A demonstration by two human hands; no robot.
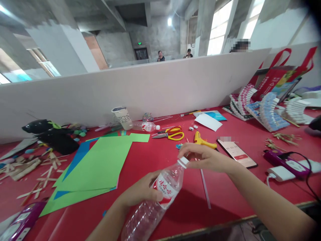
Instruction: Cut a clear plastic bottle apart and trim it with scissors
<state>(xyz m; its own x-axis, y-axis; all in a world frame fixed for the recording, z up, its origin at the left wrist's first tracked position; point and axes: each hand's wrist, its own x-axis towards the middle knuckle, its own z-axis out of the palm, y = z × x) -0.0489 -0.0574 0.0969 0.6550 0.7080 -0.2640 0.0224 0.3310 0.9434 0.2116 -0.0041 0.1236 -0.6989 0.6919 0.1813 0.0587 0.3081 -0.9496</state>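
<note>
A clear plastic bottle [173, 177] with a red and white label is tilted above the near edge of the red table. My left hand [142, 192] is wrapped round its body at the label. At the top, the fingers of my right hand [200, 155] close around the white cap [183, 162], which sits on the bottle's neck. Whether the cap is loose or tight I cannot tell. The bottle looks empty. Just beyond my right hand lies a yellow glue gun [204, 141], and a clear glue stick [205, 189] lies below that hand.
Green paper sheets [100, 164] cover the left middle of the table. Yellow-handled scissors [170, 135], a second bottle [147, 126] and a paper cup [122, 117] are further back. A phone [237, 153] and a power strip [288, 172] lie right. A white partition [150, 90] stands behind.
</note>
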